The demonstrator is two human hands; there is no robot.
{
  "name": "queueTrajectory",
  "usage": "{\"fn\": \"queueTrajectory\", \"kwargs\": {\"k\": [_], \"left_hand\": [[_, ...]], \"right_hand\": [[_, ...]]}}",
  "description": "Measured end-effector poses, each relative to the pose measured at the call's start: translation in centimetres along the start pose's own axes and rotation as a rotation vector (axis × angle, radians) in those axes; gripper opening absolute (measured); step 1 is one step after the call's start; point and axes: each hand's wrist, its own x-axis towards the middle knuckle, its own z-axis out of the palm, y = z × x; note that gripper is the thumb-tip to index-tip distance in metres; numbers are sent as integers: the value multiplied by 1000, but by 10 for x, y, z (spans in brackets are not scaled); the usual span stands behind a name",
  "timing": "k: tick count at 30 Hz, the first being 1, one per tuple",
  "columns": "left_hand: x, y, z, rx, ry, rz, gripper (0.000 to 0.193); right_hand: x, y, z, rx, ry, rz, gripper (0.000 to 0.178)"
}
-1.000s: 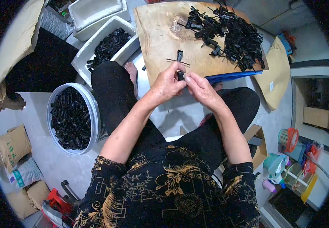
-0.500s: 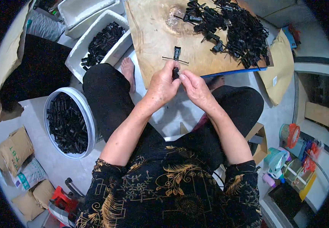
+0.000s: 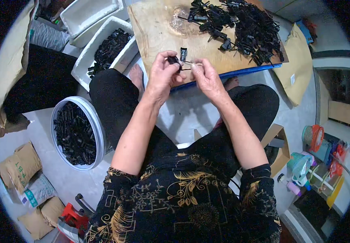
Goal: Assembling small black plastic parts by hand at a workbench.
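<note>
Over the near edge of the wooden board, my left hand (image 3: 161,77) is closed around a small black plastic part (image 3: 174,60), held between thumb and fingers. Just to its right, my right hand (image 3: 209,81) is closed in a pinch at a thin dark rod (image 3: 188,62); where the rod joins the part is hard to make out. Between the hands, slightly farther off, a black clip-like piece (image 3: 183,53) shows against the board; whether it lies there or is attached to the rod I cannot tell. Farther right, a heap of black plastic parts (image 3: 256,34) covers the board.
The wooden board (image 3: 152,28) has a blue near edge. To the left stand a white foam box (image 3: 81,67) and a white bucket (image 3: 100,137), both with black parts. Brown sacks (image 3: 21,162) lie lower left. A cardboard box (image 3: 282,152) and plastic items (image 3: 300,168) are at right.
My hands have moved apart, the left one shifting left and up with the black part. The clip-like piece has shifted slightly left. The whole view has tilted a little.
</note>
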Motion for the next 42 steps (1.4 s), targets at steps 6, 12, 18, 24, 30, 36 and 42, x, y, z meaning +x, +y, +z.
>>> {"fn": "queueTrajectory", "kwargs": {"k": [6, 12, 18, 24, 30, 36, 42], "left_hand": [[-12, 2, -1, -295, -89, -95, 37], [-17, -5, -9, -268, -397, -181, 40], [-24, -4, -11, -280, -547, -200, 37], [-26, -8, -2, 127, -439, -27, 34], [-23, -20, -4, 361, -279, 171, 34], [-16, -22, 0, 195, -101, 65, 32], [-10, -25, 6, 212, -75, 104, 31]], "right_hand": [[-8, -24, -7, 402, -165, 222, 16], [-12, -25, -8, 523, -219, 264, 26], [-18, -30, -12, 439, -332, 339, 29], [-17, -19, -9, 244, -194, 131, 23], [-18, -30, 1, 354, -118, 361, 30], [-24, -36, 8, 493, -179, 461, 34], [-18, -34, 11, 489, -164, 466, 32]]}}
